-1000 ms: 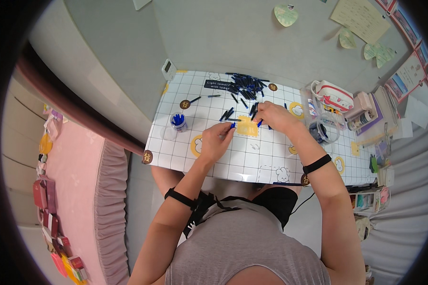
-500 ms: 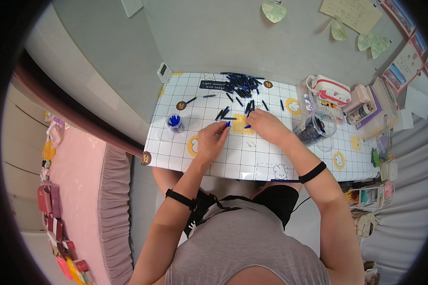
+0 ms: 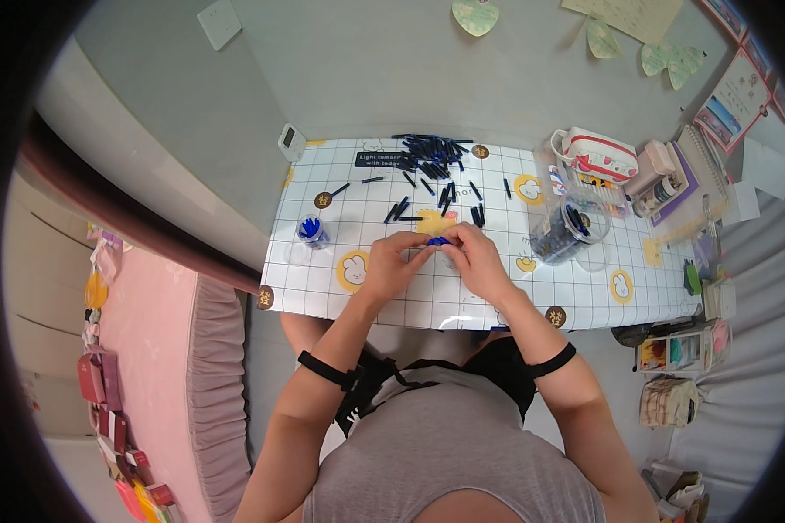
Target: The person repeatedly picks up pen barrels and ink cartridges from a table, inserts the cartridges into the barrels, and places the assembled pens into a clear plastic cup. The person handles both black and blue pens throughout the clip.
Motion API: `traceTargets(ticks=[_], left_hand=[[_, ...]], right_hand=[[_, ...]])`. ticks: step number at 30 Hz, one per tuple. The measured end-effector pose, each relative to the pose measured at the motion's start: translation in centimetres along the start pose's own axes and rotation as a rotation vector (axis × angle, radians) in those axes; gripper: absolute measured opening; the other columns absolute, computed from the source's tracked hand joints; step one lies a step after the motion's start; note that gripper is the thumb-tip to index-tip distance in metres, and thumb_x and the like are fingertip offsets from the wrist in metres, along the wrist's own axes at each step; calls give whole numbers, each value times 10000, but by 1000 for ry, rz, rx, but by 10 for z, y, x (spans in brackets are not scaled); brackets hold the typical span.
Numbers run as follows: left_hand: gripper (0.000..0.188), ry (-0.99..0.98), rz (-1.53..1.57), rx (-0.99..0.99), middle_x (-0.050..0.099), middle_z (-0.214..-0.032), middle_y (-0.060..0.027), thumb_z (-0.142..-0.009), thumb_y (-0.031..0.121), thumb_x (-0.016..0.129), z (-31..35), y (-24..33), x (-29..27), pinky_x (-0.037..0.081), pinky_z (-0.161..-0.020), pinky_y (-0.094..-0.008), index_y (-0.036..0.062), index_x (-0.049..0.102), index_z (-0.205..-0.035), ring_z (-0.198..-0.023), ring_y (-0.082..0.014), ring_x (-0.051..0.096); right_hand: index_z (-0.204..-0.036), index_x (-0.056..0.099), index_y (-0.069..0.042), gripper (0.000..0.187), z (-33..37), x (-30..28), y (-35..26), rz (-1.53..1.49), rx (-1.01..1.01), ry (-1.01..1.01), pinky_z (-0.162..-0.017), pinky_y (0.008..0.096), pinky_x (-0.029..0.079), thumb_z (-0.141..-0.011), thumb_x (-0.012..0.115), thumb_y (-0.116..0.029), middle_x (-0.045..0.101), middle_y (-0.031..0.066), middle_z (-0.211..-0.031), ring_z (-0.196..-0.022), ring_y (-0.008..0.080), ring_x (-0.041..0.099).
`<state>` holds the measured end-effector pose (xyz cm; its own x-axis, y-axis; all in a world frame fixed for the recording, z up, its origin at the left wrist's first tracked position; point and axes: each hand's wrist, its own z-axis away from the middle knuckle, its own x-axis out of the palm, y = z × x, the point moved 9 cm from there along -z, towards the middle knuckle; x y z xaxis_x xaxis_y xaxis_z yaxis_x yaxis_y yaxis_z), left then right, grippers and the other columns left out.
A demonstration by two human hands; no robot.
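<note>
Both my hands meet over the near middle of the table, fingertips pinched together. Between them are small bright blue sticks [image 3: 439,241] that look like ink cartridges; how many cannot be made out. My left hand [image 3: 394,263] grips them from the left and my right hand [image 3: 477,261] from the right. Just beyond my fingers, several dark sticks [image 3: 398,209] of similar shape lie loose. A dense pile of dark sticks [image 3: 432,155] lies at the far edge. Left of my hands stands a small clear cup [image 3: 313,234] with bright blue sticks in it.
A large clear jar [image 3: 560,237] of dark pieces stands at the right, with a white and red pouch [image 3: 599,157], a spiral notebook [image 3: 705,161] and a clear box behind it. A white timer [image 3: 291,141] leans at the far left corner. The table [image 3: 323,292] has a grid-patterned cover.
My right hand has moved left and nearer me, meeting my left hand. The blue pieces, earlier apart in each hand, are now together. A few dark sticks lie where my right hand was.
</note>
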<state>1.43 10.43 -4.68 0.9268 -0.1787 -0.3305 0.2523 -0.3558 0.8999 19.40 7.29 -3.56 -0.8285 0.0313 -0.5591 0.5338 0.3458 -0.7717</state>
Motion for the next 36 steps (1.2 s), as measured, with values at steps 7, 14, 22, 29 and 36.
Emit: traceTargets(ticks=[7,14,22,29,36], left_hand=[[187,-34,40,32,819,-1048,-113,-952,48,858,3,4,18,610,-806,-330,8,828,-1132,-903,-233,787],[203,-43,16,77,825,-1086,-107,-977,-7,844,11,6,17,610,-795,-271,-29,823,-1178,-921,-151,762],[233,-24,125,2,848,-1114,-125,-956,-25,844,12,-3,17,676,-858,-304,-10,836,-1188,-972,-205,833],[233,-38,72,8,841,-1145,-131,-952,-18,852,11,3,16,679,-843,-307,-13,838,-1184,-974,-211,833],[231,-35,75,18,835,-1114,-123,-933,-20,869,9,5,16,674,-821,-299,-7,847,-1164,-942,-197,823]], right_hand=[[-1171,723,-12,225,22,4,20,-173,61,245,-765,350,583,-970,825,-18,759,125,-999,-865,247,743],[-1151,789,-23,228,25,4,23,-176,90,223,-706,319,573,-934,858,-8,798,101,-965,-822,206,764],[-1162,827,-38,254,28,1,16,-156,40,281,-698,308,587,-916,881,-9,824,108,-1007,-845,209,789],[-1209,834,-37,295,29,2,16,-165,32,277,-707,304,602,-920,875,5,832,117,-1029,-861,212,798],[-1220,843,-57,321,31,3,17,-131,45,282,-692,299,601,-908,882,8,838,120,-1031,-838,210,798]])
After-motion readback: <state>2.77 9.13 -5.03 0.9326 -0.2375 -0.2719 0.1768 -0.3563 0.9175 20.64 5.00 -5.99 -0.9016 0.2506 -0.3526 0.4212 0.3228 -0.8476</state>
